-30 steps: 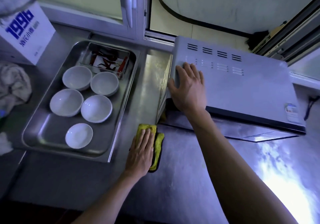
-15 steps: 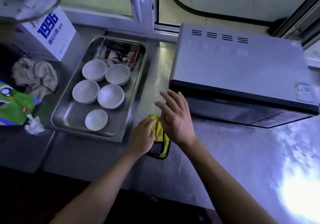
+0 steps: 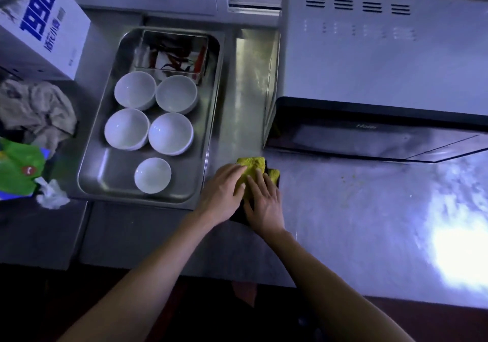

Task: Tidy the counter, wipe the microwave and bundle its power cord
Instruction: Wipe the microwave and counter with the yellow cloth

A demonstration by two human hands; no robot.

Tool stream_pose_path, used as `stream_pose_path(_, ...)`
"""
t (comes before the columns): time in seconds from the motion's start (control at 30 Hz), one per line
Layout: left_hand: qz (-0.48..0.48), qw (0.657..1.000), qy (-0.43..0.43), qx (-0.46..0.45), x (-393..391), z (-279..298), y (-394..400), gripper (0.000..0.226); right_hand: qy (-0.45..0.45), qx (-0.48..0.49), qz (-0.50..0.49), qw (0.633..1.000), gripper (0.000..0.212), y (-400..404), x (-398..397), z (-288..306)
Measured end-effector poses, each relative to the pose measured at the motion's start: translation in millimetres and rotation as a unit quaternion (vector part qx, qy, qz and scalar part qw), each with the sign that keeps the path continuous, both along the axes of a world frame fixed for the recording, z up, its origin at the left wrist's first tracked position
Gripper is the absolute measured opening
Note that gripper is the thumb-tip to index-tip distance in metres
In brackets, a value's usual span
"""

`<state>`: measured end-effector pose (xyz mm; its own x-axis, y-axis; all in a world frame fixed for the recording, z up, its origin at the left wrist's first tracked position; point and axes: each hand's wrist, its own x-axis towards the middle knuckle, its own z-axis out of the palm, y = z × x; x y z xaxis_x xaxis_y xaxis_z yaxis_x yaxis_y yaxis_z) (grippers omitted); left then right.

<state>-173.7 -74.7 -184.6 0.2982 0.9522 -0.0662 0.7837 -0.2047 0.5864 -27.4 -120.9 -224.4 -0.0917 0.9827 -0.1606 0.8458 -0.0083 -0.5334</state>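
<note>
So the right hand (image 3: 264,204) had come off the top of the boxy silver microwave (image 3: 380,51) a second earlier and landed on the yellow, nubby cleaning cloth with a dark underside (image 3: 253,170); the left hand (image 3: 221,193) was already there; now both sat on it together, fingers fairly straight and pressing down, not really curled round it. My guess was they were folding or gathering it up, so the wiping hadn't started yet.

The cloth looked bunched and thick, lying on the steel counter (image 3: 356,209) near its front edge, just off the microwave's front-left corner and right beside the steel tray (image 3: 206,120) holding five white bowls (image 3: 170,133); a few crumbs showed on the counter; no cord visible anywhere.
</note>
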Motion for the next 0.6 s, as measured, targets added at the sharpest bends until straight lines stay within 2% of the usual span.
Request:
stream_pose_path(0.2,-0.08,0.996,0.022,0.04,-6.2,10.1,25.2,0.051,-0.115,-0.064,-0.043,0.99,0.075,23.7,-33.4,-6.9)
stream_pose_path(0.27,-0.086,0.995,0.02,0.045,-9.5,14.1,33.0,0.053,-0.118,-0.075,-0.04,0.989,0.076,33.6,-39.7,-12.2)
stream_pose_path(0.47,-0.124,0.99,-0.002,0.071,-14.0,27.9,60.4,0.05,-0.15,-0.042,-0.046,0.987,0.079,60.9,-40.7,-20.3)
stream_pose_path(0.6,-0.152,0.985,0.007,0.088,-6.5,38.8,70.6,0.048,-0.156,0.016,-0.034,0.987,0.077,52.3,-36.4,-24.9)
